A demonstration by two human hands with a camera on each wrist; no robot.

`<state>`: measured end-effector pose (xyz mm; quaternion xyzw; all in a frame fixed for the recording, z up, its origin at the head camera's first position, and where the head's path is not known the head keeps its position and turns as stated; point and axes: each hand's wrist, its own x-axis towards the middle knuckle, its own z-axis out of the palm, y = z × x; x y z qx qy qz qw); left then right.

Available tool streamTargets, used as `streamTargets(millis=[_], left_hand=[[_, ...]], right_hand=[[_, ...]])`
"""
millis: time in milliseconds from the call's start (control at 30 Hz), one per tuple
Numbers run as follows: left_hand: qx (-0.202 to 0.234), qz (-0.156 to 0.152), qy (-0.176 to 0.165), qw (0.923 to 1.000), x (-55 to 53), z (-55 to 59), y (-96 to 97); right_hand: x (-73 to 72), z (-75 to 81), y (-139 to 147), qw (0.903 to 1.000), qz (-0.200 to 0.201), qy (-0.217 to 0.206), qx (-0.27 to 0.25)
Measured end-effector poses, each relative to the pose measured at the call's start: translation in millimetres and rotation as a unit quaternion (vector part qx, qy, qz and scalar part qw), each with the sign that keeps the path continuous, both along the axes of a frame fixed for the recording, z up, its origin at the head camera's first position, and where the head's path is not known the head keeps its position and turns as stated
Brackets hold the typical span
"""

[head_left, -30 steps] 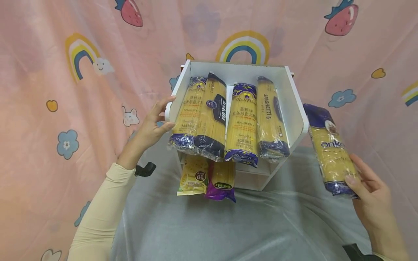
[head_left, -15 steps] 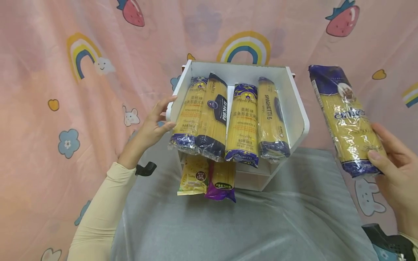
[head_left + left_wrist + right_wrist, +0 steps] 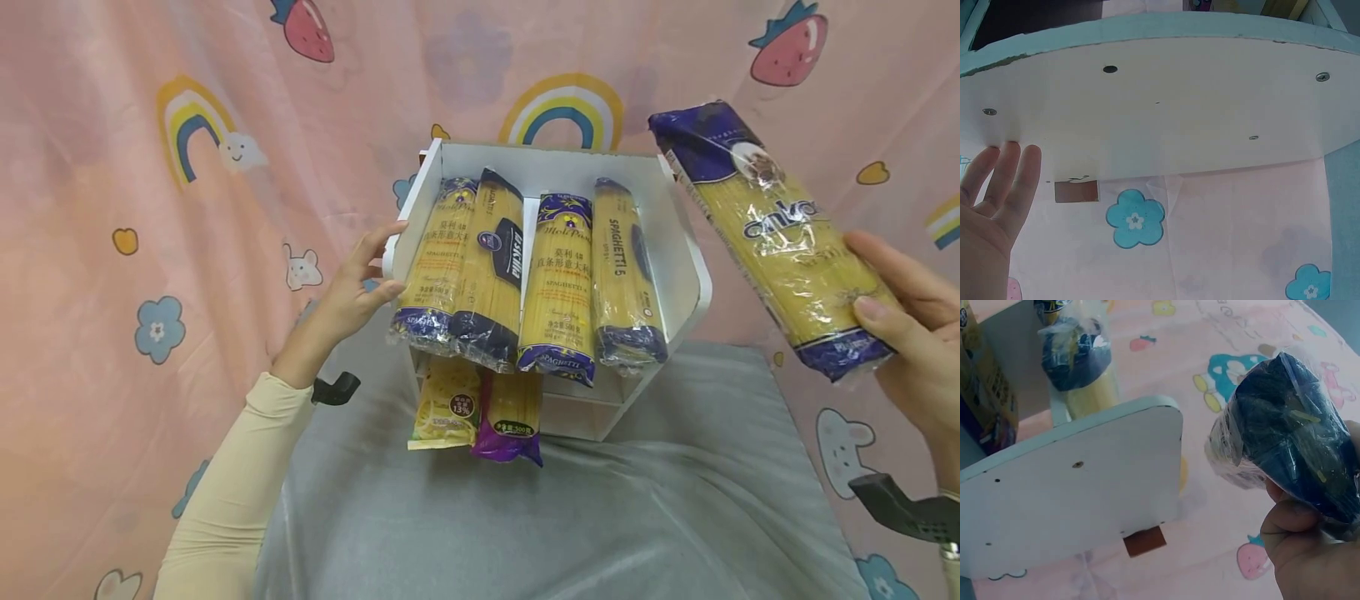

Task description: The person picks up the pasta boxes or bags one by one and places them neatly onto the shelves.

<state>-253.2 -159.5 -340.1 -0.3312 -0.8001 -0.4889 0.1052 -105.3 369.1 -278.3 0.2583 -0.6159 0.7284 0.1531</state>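
My right hand [image 3: 918,333] grips the lower end of a yellow and dark-blue pack of pasta [image 3: 787,225], thumb on its front. The pack is tilted, its top overlapping the shelf's right rear corner in the head view. The right wrist view shows the crinkled blue end of this pack [image 3: 1297,437] beside the shelf's side panel. My left hand [image 3: 352,279] touches the left side of the white shelf [image 3: 686,258]; in the left wrist view its fingers [image 3: 1025,181] lie extended against the outer panel. Several spaghetti packs [image 3: 557,283] lie side by side on the top tier.
Two more pasta packs, one yellow [image 3: 447,404] and one purple-ended [image 3: 512,417], jut from the lower tier. Grey cloth [image 3: 600,517] covers the table around the shelf. A pink printed curtain [image 3: 360,108] hangs behind.
My right hand has lifted the pasta pack from beside the shelf, first up and right, then up and left toward its top right corner. My left hand stays at the panel.
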Motion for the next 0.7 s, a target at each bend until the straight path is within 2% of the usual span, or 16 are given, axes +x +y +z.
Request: streamTargets(millis=[133,333,533,600,700], left_hand=[[-0.002,0.002,0.002,1.0,-0.2,0.1,0.3],[-0.008,0.005,-0.012,0.9999,0.8,-0.1,0.5],[-0.006,0.006,-0.014,0.9999,0.3,-0.9,0.4],[-0.003,0.006,-0.011,0.9999,0.2,-0.7,0.4],[0.001,0.004,-0.006,1.0,0.4,0.2,0.9]], right_hand=[[-3.2,5.7,-5.9,0.9998,0.005,-0.002,0.018],[-4.6,8.3,-15.1,0.9985,0.04,-0.011,0.036],[-2.0,8.0,-22.8,0.9975,0.068,-0.012,0.013],[0.7,7.9,-26.5,0.998,0.057,-0.018,0.02],[3.9,5.3,-31.5,0.9974,0.066,-0.023,0.02]])
